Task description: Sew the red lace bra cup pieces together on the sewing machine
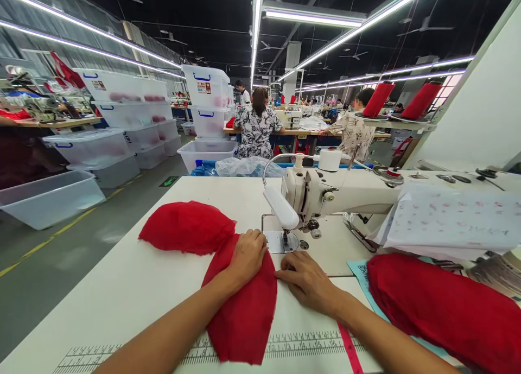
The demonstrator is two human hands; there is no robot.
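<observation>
A red fabric piece (244,319) lies on the white sewing table in front of the sewing machine (313,192), its upper edge beside the needle plate. My left hand (248,254) is closed on that upper part, fingers bent and pressed together against the cloth. At the piece's right edge, my right hand (307,281) is closed, with thumb and finger pinching at the edge; its other fingers curl under, partly hidden. Another red fabric piece (187,227) lies to the left, touching the first. The presser foot (286,241) stands just right of my left fingertips.
A pile of red fabric (443,309) rests on a light-blue sheet at the right, below a printed paper (451,216). A ruler scale (305,342) runs along the table front. Plastic bins (118,146) stand on the left. A person (260,121) sits ahead.
</observation>
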